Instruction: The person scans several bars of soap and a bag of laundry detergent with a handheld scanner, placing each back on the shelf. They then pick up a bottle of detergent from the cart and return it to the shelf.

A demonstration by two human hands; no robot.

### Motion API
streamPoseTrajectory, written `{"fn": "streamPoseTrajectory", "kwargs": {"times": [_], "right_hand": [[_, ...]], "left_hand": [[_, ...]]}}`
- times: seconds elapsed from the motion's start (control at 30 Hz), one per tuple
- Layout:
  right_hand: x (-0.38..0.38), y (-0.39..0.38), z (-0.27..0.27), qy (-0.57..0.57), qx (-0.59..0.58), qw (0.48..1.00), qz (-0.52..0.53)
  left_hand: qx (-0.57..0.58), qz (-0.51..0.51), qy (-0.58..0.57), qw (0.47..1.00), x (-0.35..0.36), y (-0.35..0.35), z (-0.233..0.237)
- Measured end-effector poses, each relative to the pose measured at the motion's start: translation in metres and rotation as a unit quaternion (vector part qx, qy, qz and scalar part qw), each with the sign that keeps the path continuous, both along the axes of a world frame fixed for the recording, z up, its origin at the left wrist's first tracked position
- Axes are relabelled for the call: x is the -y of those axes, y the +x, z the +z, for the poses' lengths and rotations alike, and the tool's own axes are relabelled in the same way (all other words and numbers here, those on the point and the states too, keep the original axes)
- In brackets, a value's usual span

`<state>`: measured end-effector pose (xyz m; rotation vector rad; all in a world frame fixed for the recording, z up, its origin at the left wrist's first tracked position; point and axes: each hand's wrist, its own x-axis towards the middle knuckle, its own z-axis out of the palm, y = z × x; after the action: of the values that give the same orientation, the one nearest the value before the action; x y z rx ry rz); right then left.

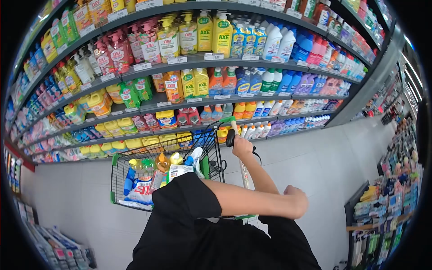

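My right hand [243,147] is wrapped round the handle bar [245,175] of a shopping cart, near its green end, beside a black fitting [230,137]. My left arm crosses in front of my body and over the right forearm. The left hand [296,203] is closed near my right elbow; its fingers are hard to make out. Inside the wire cart [113,173] lie a detergent bag [140,191], an amber bottle [162,161], a green bottle [147,164] and a white bottle [196,154]. My black sleeve hides part of the load.
Curved shelves [198,57] full of soap and cleaner bottles rise just beyond the cart. A display rack [382,211] stands at the right. More goods [58,245] sit at the lower left. Grey tiled floor [301,157] lies between.
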<state>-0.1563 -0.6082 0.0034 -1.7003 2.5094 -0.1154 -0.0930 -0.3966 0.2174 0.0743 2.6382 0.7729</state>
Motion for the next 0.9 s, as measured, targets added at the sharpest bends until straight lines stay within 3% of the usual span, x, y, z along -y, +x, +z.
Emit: {"fn": "streamPoseTrajectory", "kwargs": {"times": [0.07,0.13,0.2,0.23,0.27,0.33,0.37,0.5,0.57,0.67,0.73,0.8,0.9], "right_hand": [[0.009,-0.009,-0.002,0.017,0.001,0.999,0.034],[0.016,-0.012,0.009,0.044,0.02,0.998,0.041],[0.025,-0.016,0.016,0.116,-0.008,0.99,0.076],[0.029,-0.015,0.02,0.141,-0.011,0.987,0.072],[0.031,-0.015,0.021,0.138,-0.006,0.988,0.062],[0.035,-0.013,0.028,0.166,-0.018,0.983,0.072],[0.039,-0.015,0.022,0.161,-0.017,0.984,0.079],[0.045,-0.02,0.021,0.164,-0.016,0.982,0.093],[0.048,-0.018,0.022,0.171,-0.031,0.981,0.091],[0.05,-0.015,0.023,0.176,-0.036,0.981,0.076],[0.051,-0.013,0.025,0.179,-0.039,0.98,0.074],[0.048,-0.012,0.022,0.183,-0.04,0.98,0.069],[0.039,-0.013,0.019,0.153,-0.029,0.985,0.072]], "left_hand": [[0.01,-0.031,-0.292,0.956,-0.019,-0.007,0.022],[0.031,-0.041,-0.34,0.939,-0.015,-0.016,0.022],[-0.053,-0.094,-0.502,0.858,-0.003,-0.022,0.012],[-0.028,-0.06,-0.429,0.901,0.004,-0.023,0.014],[-0.019,-0.048,-0.427,0.903,0.007,-0.017,0.011],[-0.181,0.052,-0.263,0.946,0.01,-0.005,0.0],[-0.182,0.093,-0.206,0.957,0.008,-0.004,-0.004],[-0.222,0.142,-0.165,0.95,0.021,0.009,0.009],[-0.175,0.175,-0.152,0.957,0.023,0.009,0.012],[-0.161,0.148,-0.202,0.955,0.008,0.016,0.007],[-0.423,0.235,-0.241,0.841,-0.023,0.026,-0.014],[-0.456,0.174,-0.275,0.828,-0.035,0.046,-0.017],[-0.529,0.193,-0.131,0.816,-0.017,0.06,-0.024]]}}
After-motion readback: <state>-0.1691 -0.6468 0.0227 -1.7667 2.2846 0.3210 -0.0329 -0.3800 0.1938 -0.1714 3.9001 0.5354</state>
